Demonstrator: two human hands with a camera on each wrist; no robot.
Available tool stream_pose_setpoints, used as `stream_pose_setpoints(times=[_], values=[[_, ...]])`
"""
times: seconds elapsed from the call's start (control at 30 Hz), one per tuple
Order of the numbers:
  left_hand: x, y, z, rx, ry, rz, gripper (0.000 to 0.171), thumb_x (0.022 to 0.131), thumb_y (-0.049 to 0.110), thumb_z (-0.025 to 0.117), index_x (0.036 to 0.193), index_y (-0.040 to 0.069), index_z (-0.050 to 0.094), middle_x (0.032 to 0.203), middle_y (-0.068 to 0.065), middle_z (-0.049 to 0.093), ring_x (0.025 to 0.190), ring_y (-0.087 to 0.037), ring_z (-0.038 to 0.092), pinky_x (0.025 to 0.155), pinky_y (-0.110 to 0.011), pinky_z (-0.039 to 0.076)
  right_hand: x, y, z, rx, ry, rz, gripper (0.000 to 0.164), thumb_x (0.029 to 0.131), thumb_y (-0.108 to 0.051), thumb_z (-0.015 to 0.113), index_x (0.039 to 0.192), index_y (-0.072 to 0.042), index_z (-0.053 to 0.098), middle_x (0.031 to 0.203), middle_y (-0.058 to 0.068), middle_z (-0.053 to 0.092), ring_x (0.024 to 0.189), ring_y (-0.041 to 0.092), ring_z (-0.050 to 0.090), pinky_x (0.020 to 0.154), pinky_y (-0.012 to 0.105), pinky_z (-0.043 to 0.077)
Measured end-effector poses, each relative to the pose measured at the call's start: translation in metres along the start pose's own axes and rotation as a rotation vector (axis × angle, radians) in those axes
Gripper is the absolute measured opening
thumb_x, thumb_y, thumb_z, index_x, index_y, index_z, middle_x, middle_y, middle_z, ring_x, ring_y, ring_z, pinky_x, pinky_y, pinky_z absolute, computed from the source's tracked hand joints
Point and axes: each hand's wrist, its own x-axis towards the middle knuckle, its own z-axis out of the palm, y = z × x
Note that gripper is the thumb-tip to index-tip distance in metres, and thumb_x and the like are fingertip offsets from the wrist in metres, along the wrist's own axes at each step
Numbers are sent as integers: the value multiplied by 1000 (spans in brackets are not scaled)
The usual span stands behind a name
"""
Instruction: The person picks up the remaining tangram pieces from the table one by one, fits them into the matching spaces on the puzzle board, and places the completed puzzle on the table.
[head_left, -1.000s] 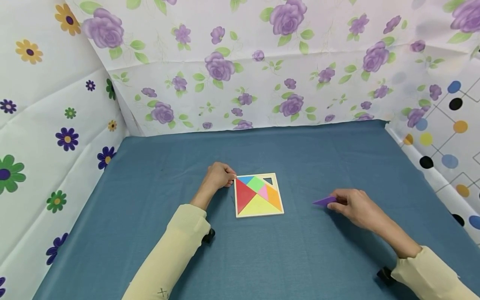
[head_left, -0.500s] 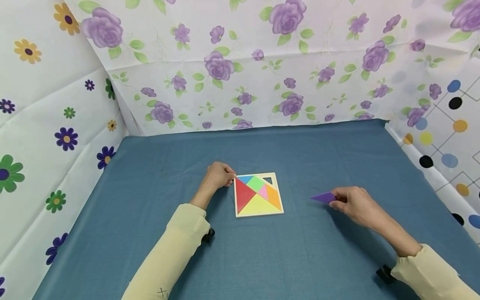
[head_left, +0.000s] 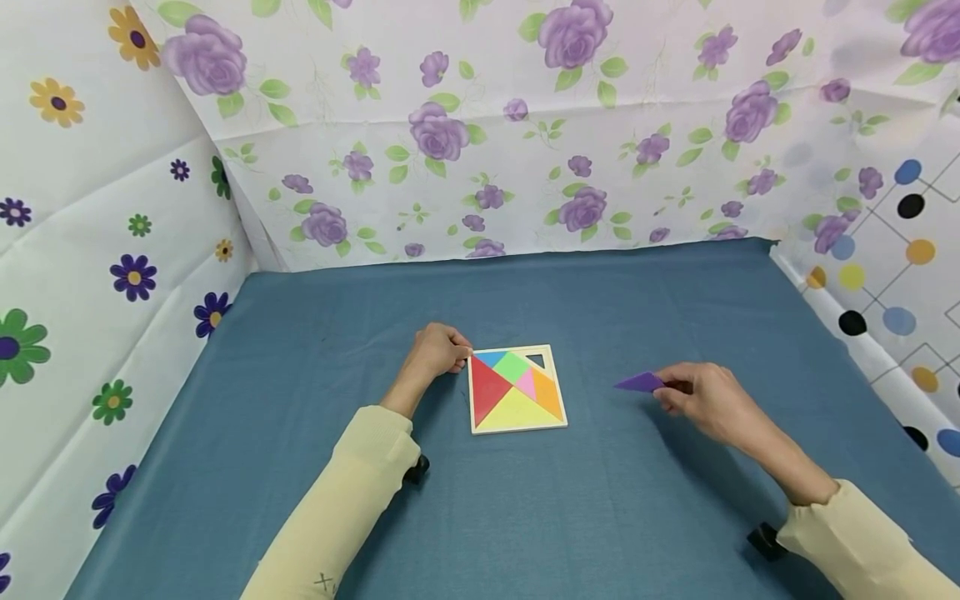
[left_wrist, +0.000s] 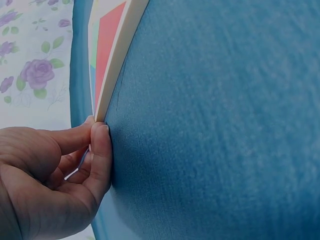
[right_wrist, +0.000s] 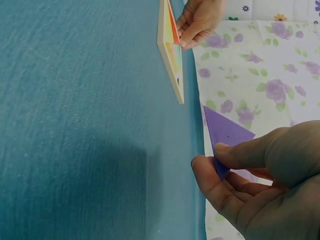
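A square wooden tangram board point(head_left: 519, 431) lies flat on the blue cloth, filled with red, yellow, orange, pink, green and blue pieces. Its far right corner has a small triangular gap point(head_left: 537, 362) where the dark base shows. My left hand point(head_left: 438, 349) pinches the board's far left corner between thumb and finger; in the left wrist view the fingertips point(left_wrist: 102, 131) meet at that corner. Well to the right of the board, my right hand point(head_left: 705, 398) holds a purple triangle piece point(head_left: 639, 382) above the cloth. The right wrist view shows the purple triangle point(right_wrist: 225, 134) pinched by thumb and forefinger.
Blue cloth point(head_left: 525, 517) covers the table around the board. Behind it hangs a white sheet with purple roses point(head_left: 439, 133). Printed sheets also stand at the left point(head_left: 112, 292) and the right. A dark device point(head_left: 417, 470) sits at the left wrist.
My right hand has shifted slightly left and away from me with the purple triangle, whose tilt has changed a little. The left hand and the board have stayed in place.
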Motion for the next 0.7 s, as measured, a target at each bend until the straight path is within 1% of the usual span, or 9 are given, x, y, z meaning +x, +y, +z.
stream_pose_setpoints(times=[0.17, 0.37, 0.53, 0.6, 0.7], values=[[0, 1, 0, 11, 0, -5, 11, 98, 7, 72, 101, -1, 79, 87, -13, 75, 71, -17, 70, 68, -28, 62, 3, -4, 0, 3, -7, 4, 7, 99, -3, 68, 102, -1, 74, 78, 2, 70, 71, 16, 67, 56, 27, 52], [-1, 1, 0, 2, -4, -8, 11, 98, 6, 72, 102, -1, 79, 88, -14, 75, 71, -18, 70, 69, -29, 62, 6, -8, 1, 33, 3, 7, 13, 100, -3, 68, 111, 3, 72, 79, 3, 70, 70, 19, 69, 58, 27, 55], [0, 1, 0, 11, -1, -4, 11, 98, 6, 73, 101, -1, 79, 85, -12, 75, 70, -17, 70, 69, -28, 62, 8, -9, 3, 55, 18, 17, 12, 100, -5, 68, 109, 2, 72, 78, 1, 71, 70, 22, 70, 60, 27, 56], [0, 1, 1, 13, 2, -2, 10, 97, 7, 73, 101, -1, 79, 84, -12, 74, 69, -16, 70, 68, -28, 62, 9, -9, 4, 67, 23, 20, 12, 101, -6, 68, 109, 1, 72, 78, 1, 71, 70, 22, 71, 61, 29, 58], [0, 0, 0, 12, 3, 0, 10, 98, 6, 72, 101, -1, 79, 83, -12, 74, 69, -16, 70, 68, -28, 62, 10, -9, 4, 89, 30, 18, 13, 101, -8, 68, 109, 1, 72, 78, 0, 72, 69, 20, 71, 63, 34, 60]])
